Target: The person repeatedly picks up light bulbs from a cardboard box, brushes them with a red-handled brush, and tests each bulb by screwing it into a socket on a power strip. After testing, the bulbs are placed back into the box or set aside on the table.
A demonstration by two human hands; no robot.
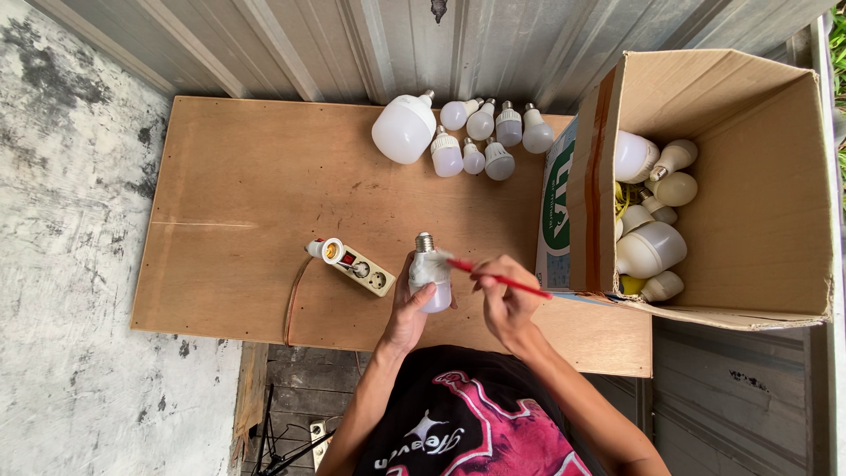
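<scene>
Plywood tabletop (247, 194), white power strip (357, 266), cluster of white bulbs (476, 132), open cardboard box (749, 176) seemingly on its edge

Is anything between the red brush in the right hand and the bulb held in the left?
Nothing visible. The left hand grips the bulb over the wooden board, and the red brush in the right hand has its tip at the bulb's body.

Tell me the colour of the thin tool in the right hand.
Red: the thin tool in the right hand shows best in the head view.
</scene>
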